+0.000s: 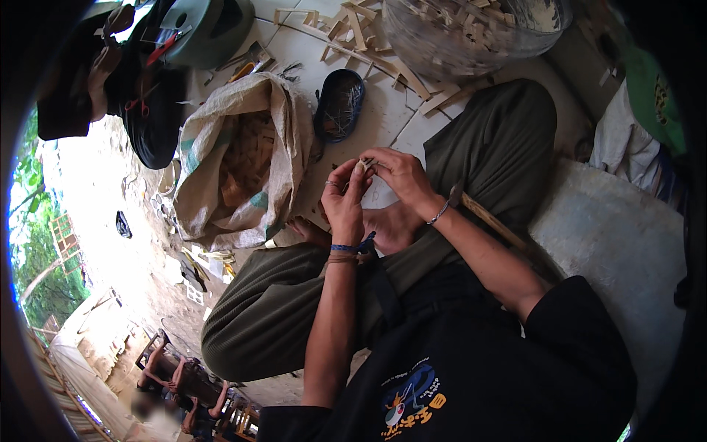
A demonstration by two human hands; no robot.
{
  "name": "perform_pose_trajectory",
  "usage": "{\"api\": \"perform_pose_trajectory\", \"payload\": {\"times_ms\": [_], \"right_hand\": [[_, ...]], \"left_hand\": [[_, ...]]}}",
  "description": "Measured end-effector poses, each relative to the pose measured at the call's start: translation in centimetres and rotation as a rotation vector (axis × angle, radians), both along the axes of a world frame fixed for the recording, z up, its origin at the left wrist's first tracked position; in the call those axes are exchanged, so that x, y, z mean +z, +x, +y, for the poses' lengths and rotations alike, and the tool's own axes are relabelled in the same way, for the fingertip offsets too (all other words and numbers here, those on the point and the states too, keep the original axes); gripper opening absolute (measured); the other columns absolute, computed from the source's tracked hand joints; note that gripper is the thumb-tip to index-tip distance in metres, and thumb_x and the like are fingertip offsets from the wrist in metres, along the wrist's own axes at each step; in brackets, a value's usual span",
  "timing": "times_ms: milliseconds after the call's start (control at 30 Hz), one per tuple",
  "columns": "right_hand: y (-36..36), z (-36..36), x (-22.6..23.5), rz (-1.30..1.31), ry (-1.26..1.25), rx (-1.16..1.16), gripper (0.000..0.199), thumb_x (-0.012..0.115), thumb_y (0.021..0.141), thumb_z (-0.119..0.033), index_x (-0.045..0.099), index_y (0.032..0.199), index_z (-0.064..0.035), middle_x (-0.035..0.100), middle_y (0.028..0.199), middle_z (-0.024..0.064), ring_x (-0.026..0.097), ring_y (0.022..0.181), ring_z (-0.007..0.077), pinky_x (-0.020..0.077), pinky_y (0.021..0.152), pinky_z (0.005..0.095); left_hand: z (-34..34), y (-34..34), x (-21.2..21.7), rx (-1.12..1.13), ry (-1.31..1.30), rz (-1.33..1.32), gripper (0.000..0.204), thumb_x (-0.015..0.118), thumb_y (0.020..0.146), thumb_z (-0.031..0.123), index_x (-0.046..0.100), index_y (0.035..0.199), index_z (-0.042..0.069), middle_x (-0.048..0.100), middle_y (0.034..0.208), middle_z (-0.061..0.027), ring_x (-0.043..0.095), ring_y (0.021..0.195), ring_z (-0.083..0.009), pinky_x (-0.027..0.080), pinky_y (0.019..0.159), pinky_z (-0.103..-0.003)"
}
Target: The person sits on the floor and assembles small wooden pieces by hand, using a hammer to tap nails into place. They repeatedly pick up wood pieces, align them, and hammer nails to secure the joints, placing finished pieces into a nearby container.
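Note:
My left hand point(345, 197) and my right hand point(401, 175) meet above my crossed legs, fingertips pinched together. Between them is a small pale wooden piece point(365, 164), mostly covered by the fingers, so its full shape is hard to make out. Just beyond the hands lies a dark blue oval tray point(358, 118) with thin metal pins or nails in it. A hammer point(490, 219) with a wooden handle rests beside my right forearm, its head near my wrist.
Left of the tray stands an open woven sack point(197, 140) of wooden pieces. A clear plastic tub point(442, 62) of similar pieces is at the far right. Wooden strips point(357, 29) lie on the tiles. Red-handled scissors point(140, 103) lie far left. Other people appear at lower left.

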State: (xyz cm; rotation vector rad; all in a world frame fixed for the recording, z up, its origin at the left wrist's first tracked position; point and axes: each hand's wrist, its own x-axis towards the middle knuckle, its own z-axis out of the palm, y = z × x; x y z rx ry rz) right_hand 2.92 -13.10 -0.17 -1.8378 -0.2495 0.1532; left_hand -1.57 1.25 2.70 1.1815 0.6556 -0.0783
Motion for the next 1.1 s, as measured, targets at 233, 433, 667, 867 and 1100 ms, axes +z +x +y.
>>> {"api": "perform_pose_trajectory", "payload": {"times_ms": [233,433,667,867,1100], "right_hand": [[-0.1,0.1,0.6,-0.030,-0.032,0.006,0.027,0.067,0.091,-0.001,0.070,0.117,-0.0065,0.075,0.107,0.0143,0.073,0.098,0.0364,0.0587,0.079,0.0420],[0.0,0.1,0.3,-0.001,-0.051,0.009,0.028,0.068,0.090,0.001,0.070,0.117,-0.0055,0.075,0.106,0.0156,0.075,0.096,0.0348,0.0602,0.078,0.0412],[0.1,0.0,0.0,0.012,-0.069,0.011,0.027,0.070,0.090,0.000,0.071,0.117,-0.0047,0.076,0.107,0.0161,0.075,0.096,0.0351,0.0608,0.079,0.0408],[0.1,-0.1,0.0,0.012,-0.048,0.011,0.026,0.071,0.090,-0.001,0.071,0.116,-0.0044,0.076,0.106,0.0167,0.075,0.096,0.0352,0.0605,0.078,0.0410],[0.1,-0.1,0.1,0.041,-0.068,0.005,0.030,0.071,0.090,-0.001,0.069,0.120,-0.0046,0.075,0.110,0.0174,0.074,0.100,0.0362,0.0603,0.082,0.0413]], "left_hand": [[0.3,0.0,-0.6,-0.023,0.009,-0.021,0.030,0.071,0.103,0.010,0.066,0.126,-0.008,0.073,0.112,-0.0099,0.072,0.097,-0.0138,0.061,0.088,-0.027],[0.0,-0.1,-0.7,0.008,-0.012,-0.033,0.027,0.070,0.102,0.006,0.067,0.125,-0.008,0.074,0.112,-0.0108,0.072,0.096,-0.0136,0.061,0.088,-0.026],[-0.2,-0.1,-0.7,0.012,0.003,-0.042,0.026,0.070,0.103,0.005,0.067,0.125,-0.009,0.074,0.112,-0.0111,0.072,0.095,-0.0128,0.061,0.087,-0.026],[-0.1,0.0,-0.8,0.000,0.028,-0.052,0.026,0.069,0.103,0.005,0.067,0.125,-0.009,0.075,0.111,-0.0108,0.072,0.094,-0.0127,0.061,0.087,-0.026],[-0.4,0.0,-1.1,0.007,0.042,-0.091,0.026,0.069,0.103,0.004,0.068,0.125,-0.009,0.075,0.111,-0.0111,0.072,0.095,-0.0129,0.061,0.088,-0.026]]}}
